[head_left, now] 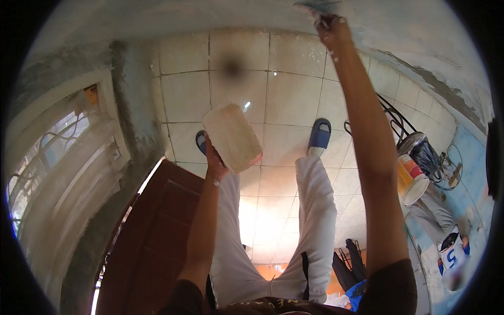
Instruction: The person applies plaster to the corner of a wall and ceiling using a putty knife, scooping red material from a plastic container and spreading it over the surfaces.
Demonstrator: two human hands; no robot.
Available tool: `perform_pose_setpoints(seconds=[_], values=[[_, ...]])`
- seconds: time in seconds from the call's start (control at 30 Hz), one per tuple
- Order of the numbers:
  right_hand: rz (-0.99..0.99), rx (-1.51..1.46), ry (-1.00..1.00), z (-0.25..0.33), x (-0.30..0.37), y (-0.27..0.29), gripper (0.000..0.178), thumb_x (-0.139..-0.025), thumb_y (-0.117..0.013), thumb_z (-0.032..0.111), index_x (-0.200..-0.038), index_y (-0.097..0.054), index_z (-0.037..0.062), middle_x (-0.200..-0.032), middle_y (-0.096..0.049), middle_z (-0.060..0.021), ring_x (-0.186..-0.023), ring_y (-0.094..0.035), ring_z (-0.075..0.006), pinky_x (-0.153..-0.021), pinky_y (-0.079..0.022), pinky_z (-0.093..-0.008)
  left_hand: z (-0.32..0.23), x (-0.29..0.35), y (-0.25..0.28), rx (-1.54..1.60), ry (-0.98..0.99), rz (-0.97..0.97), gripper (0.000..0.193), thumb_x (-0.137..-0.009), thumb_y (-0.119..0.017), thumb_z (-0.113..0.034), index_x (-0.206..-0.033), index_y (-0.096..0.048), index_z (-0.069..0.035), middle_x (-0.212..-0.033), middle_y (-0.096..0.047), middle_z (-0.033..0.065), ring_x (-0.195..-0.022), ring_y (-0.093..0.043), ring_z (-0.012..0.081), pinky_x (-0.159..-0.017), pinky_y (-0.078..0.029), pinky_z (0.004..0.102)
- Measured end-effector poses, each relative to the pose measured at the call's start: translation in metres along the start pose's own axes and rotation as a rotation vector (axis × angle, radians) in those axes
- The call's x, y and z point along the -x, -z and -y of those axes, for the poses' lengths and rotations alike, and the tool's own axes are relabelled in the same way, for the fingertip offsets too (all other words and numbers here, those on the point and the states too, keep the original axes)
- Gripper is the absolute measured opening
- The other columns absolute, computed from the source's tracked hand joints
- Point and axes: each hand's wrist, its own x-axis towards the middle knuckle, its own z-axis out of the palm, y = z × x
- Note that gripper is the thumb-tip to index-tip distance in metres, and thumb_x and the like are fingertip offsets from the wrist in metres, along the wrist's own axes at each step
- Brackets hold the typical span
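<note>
My left hand [216, 161] is closed on the near left edge of a pale, rectangular slab-like piece [233, 137] with rounded corners. It is held level above the floor, its top beige and smeared. I cannot tell whether it is a board or a shallow tub. Stretched far forward, my right hand [334, 32] is closed at the grey wall [252, 14], with white smears on the fingers. From its fingertips a small flat scraper-like tool [311, 10] reaches to the wall surface, partly blurred. A darker patch shows on the wall there.
Pale floor tiles [294, 97] lie below, with white specks. At left are a curtained window [63, 142] and a brown door [157, 236]. An orange and white bucket [412, 181], a black bag [424, 156] and clothing [452, 254] are at right. Blue slippers [319, 134] are on my feet.
</note>
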Motion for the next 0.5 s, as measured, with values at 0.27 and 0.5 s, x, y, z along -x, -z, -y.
perform_pose_setpoints(seconds=[0.27, 0.5], values=[[-0.321, -1.576, -0.202, 0.079, 0.120, 0.099, 0.024, -0.103, -0.051, 0.013, -0.121, -0.056, -0.0015, -0.126, -0.061, -0.0154, -0.117, -0.058, -0.0253, -0.098, -0.052, -0.0342, 0.027, 0.018, -0.003, -0.008, -0.020, -0.073, 0.075, -0.101, -0.036, -0.068, -0.152, -0.038, -0.014, -0.147, -0.051, 0.0111, -0.131, -0.055, 0.0294, -0.108, -0.047, 0.0501], [-0.051, -1.441, -0.678, -0.044, 0.075, -0.001, 0.026, -0.108, -0.041, 0.017, -0.121, -0.055, -0.0010, -0.121, -0.064, -0.0123, -0.114, -0.060, -0.0241, -0.100, -0.051, -0.0350, 0.019, 0.014, -0.034, 0.042, -0.007, -0.036, 0.076, -0.100, -0.037, -0.069, -0.152, -0.038, -0.014, -0.146, -0.051, 0.0119, -0.132, -0.054, 0.0316, -0.109, -0.046, 0.0517]])
